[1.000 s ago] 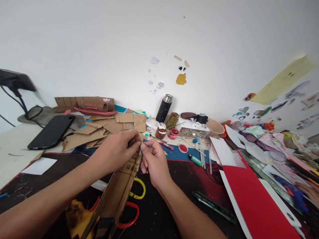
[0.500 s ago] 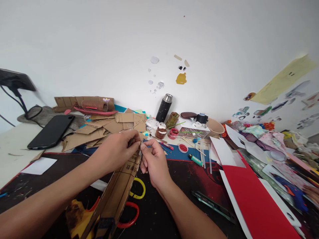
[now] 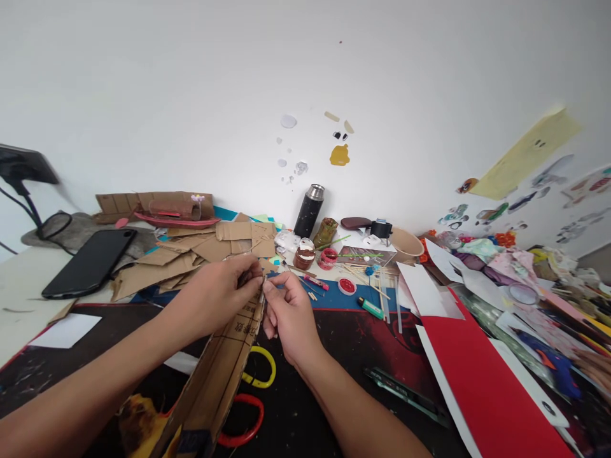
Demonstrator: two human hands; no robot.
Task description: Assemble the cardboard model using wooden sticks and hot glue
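A long folded cardboard strip [image 3: 224,362] with dark printed characters slants from the near edge up to both hands. My left hand [image 3: 229,286] is closed on its far end, fingertips pinched at the top edge. Close beside it, my right hand [image 3: 289,312] has thumb and forefinger pressed together at the same edge, around a small whitish bit too small to name. Partly under the cardboard lie scissors with a yellow handle [image 3: 272,369] and a red handle [image 3: 260,420]. A yellow-brown object [image 3: 138,423] sits to the left of the strip.
Cardboard scraps [image 3: 191,254] and a phone [image 3: 90,261] lie at left. Behind stand a black flask [image 3: 309,213] and paint jars [image 3: 304,254]. At right are a utility knife [image 3: 405,394], a green glue tube [image 3: 371,308], red card [image 3: 482,381] and a bowl [image 3: 407,245].
The whole view has shifted slightly, with things appearing a little lower and further left. Both hands keep the same pinch at the cardboard's far end.
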